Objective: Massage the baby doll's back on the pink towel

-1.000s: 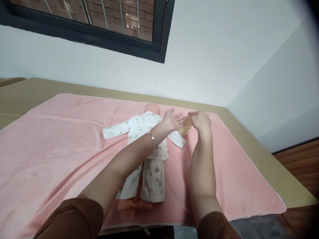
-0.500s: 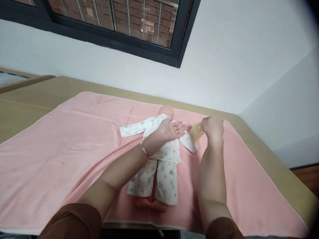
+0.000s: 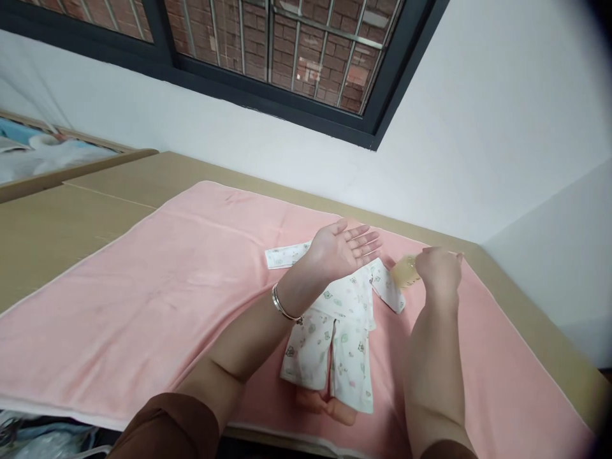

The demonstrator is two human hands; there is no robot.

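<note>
My left hand [image 3: 342, 250] is open, palm up and fingers spread, above the chest of a baby doll in a white patterned top [image 3: 347, 296] and matching trousers [image 3: 329, 357]. It hides the doll's head. My right hand [image 3: 438, 271] is closed around a yellowish see-through baby bottle [image 3: 405, 273], tilted with its lower end toward the doll's sleeve [image 3: 388, 287]. The bottle's other end is hidden in the fist. The doll's bare feet [image 3: 327, 408] stick out of the trouser legs.
A pink blanket [image 3: 191, 274] lies under the doll on a tan table [image 3: 100, 210]. Behind stand a white wall [image 3: 268, 146] and a dark-framed window [image 3: 306, 99] with bars. A wood-edged bin [image 3: 57, 156] with plastic bags is at far left.
The view has shifted left, so everything sits farther right. My left hand has lifted slightly and now covers the doll's head. My right hand still grips the bottle.
</note>
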